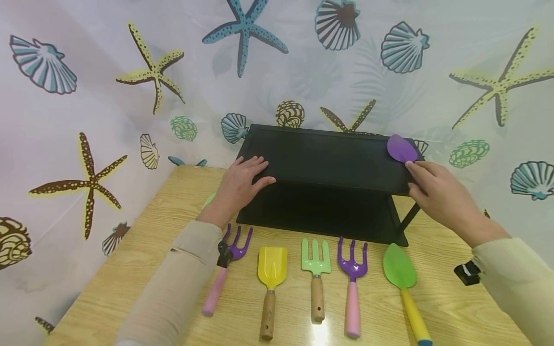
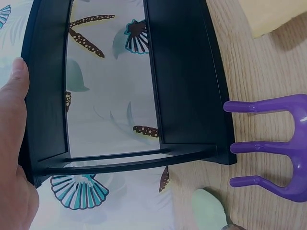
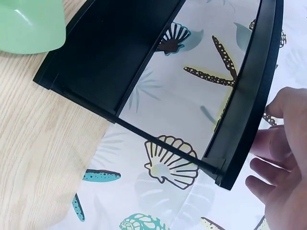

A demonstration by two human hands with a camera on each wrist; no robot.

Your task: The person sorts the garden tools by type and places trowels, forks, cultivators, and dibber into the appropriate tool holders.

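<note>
A black two-tier shelf (image 1: pixel 320 156) stands on the table. My left hand (image 1: pixel 244 185) rests with extended fingers on the left end of its top board; the left wrist view shows the thumb lying along the board's edge. At the other end, my right hand (image 1: pixel 437 192) pinches a trowel with a purple blade (image 1: pixel 401 149), which lies over the top board's right corner. Its handle is mostly hidden by the hand. In the right wrist view, curled fingers (image 3: pixel 261 184) show beside the shelf's end.
In front of the shelf lie a purple fork (image 1: pixel 216 288), a yellow shovel (image 1: pixel 272 266), a light green fork (image 1: pixel 317 264), another purple fork (image 1: pixel 352 269) and a green trowel (image 1: pixel 399 269). A pale green blade (image 2: pixel 209 211) lies left of the shelf. A patterned sheet (image 1: pixel 277 96) hangs behind.
</note>
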